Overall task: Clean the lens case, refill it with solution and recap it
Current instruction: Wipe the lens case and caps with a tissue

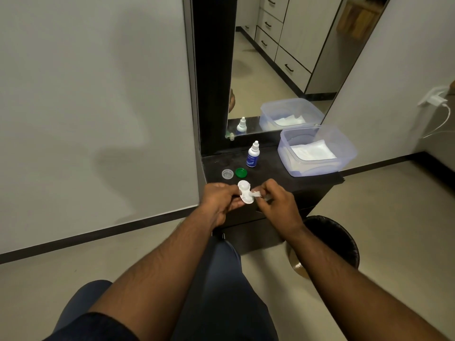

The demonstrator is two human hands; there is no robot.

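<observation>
The solution bottle's (252, 155) label is too small to read.

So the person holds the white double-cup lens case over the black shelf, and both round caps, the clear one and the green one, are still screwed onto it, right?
Not quite. The head view shows the white double-cup lens case uncapped; the clear round cap and green round cap lie on the black shelf beyond it.

mirror (283, 57), black bin (337, 239), wall charger (434, 99)
</observation>
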